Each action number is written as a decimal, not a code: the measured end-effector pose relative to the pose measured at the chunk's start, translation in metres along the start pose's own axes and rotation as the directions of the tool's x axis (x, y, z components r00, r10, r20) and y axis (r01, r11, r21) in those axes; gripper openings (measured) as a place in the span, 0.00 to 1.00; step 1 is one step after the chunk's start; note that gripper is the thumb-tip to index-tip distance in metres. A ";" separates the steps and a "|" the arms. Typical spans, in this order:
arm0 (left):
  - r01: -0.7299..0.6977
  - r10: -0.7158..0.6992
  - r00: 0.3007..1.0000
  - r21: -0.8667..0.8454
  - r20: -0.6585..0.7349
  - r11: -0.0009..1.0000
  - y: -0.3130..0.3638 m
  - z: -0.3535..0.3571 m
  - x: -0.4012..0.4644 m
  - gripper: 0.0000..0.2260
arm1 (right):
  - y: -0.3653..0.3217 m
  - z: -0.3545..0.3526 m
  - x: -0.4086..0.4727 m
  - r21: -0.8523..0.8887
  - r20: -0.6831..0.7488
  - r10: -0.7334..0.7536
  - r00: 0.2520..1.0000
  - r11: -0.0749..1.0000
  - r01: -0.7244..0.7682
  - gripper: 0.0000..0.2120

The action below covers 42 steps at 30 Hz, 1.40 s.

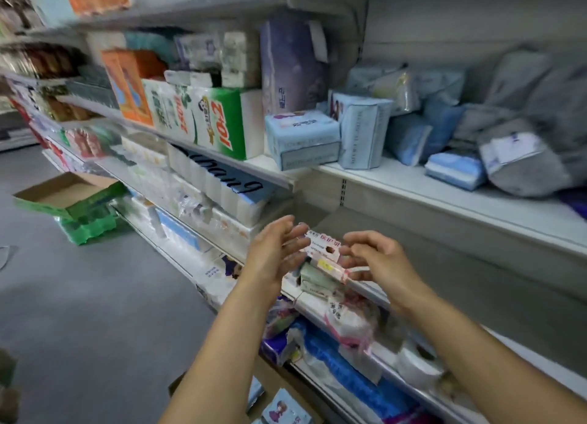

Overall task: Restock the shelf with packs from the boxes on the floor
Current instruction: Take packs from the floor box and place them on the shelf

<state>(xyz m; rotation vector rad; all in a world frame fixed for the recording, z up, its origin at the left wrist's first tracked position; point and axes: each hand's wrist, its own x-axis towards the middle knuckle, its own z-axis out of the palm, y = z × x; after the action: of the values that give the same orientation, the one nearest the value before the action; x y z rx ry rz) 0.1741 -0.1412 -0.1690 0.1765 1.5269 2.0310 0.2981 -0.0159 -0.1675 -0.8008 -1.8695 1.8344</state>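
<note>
Pink-and-white pack point(322, 248) sits between my hands to steady it at the shelf point(365, 288) edge. Left hand point(273, 252) presses flat-fingered; right hand point(371, 258) pinches it.

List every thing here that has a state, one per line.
Left hand: fingers straight, against the pack's left end.
Right hand: fingers curled, pinching the pack's right end.
Pink-and-white pack: held between both hands at the shelf edge.
Green box: on the floor, flaps open.
Light blue pack: lying flat on the shelf.
</note>
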 end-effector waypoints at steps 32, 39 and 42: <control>0.144 -0.137 0.982 -0.048 0.134 0.988 0.115 0.031 0.165 0.25 | -0.123 0.013 0.177 -0.368 -0.576 -0.376 0.726 0.912 0.181 0.43; 0.112 -0.089 0.981 -0.128 0.173 0.985 0.097 0.007 0.139 0.23 | -0.114 0.014 0.133 -0.310 -0.544 -0.397 0.740 0.914 0.262 0.36; 0.083 -0.052 0.982 -0.169 0.181 0.982 0.090 -0.005 0.118 0.22 | -0.111 0.007 0.107 -0.288 -0.537 -0.398 0.744 0.915 0.281 0.36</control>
<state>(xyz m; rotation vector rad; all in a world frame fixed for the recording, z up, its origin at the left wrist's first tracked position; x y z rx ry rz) 0.0418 -0.0995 -0.1165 0.2241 1.2232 2.0268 0.1995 0.0501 -0.0698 -0.8879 -1.6417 1.0271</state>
